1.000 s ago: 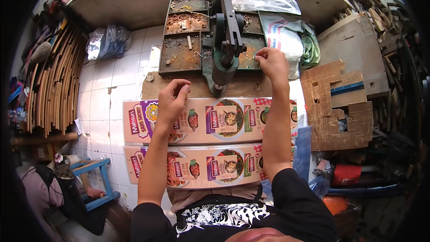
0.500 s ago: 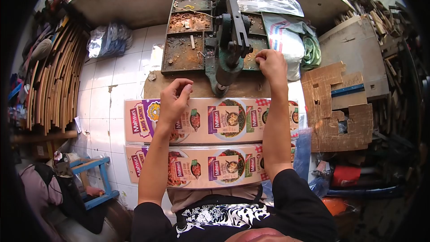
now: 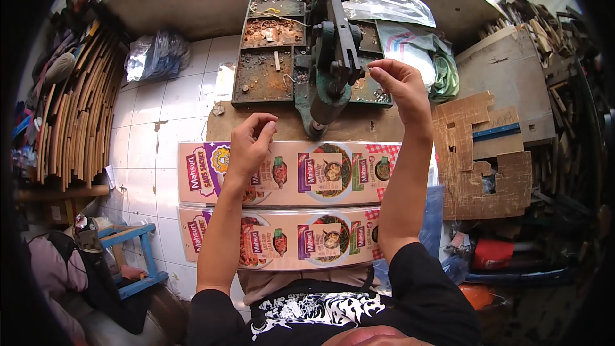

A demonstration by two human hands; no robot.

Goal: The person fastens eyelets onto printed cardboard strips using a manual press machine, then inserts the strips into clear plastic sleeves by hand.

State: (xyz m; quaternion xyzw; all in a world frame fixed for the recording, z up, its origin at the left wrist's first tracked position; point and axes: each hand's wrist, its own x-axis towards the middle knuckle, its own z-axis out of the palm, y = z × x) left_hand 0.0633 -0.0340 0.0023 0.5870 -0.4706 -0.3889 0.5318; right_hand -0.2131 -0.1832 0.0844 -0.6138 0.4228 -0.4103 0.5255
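My left hand (image 3: pixel 252 144) hovers over the upper printed sheet (image 3: pixel 288 183), its thumb and fingers curled together; whatever they may hold is hidden. To the right of the press, my right hand (image 3: pixel 402 87) is raised above the compartmented tray (image 3: pixel 261 77), thumb and forefinger pinched at a tiny pale piece too small to name. Between both hands stands the dark green lever press (image 3: pixel 328 99), its base on a brown board (image 3: pixel 359 129). A second printed sheet (image 3: pixel 291 253) lies nearer my body, below the first. Both sheets show food pictures and the word "Mahsuri".
Small loose bits lie in the tray's compartments. Plastic bags (image 3: pixel 391 7) and a white sack (image 3: pixel 410 45) rest at its right. Cut wooden boards (image 3: pixel 474 154) stand on the right, stacked brown sheets (image 3: pixel 80 109) on the left. A blue frame (image 3: pixel 138 250) is at lower left.
My right hand has lifted from the tray's right compartment and shifted slightly right, still pinched. The left hand has stayed nearly in place.
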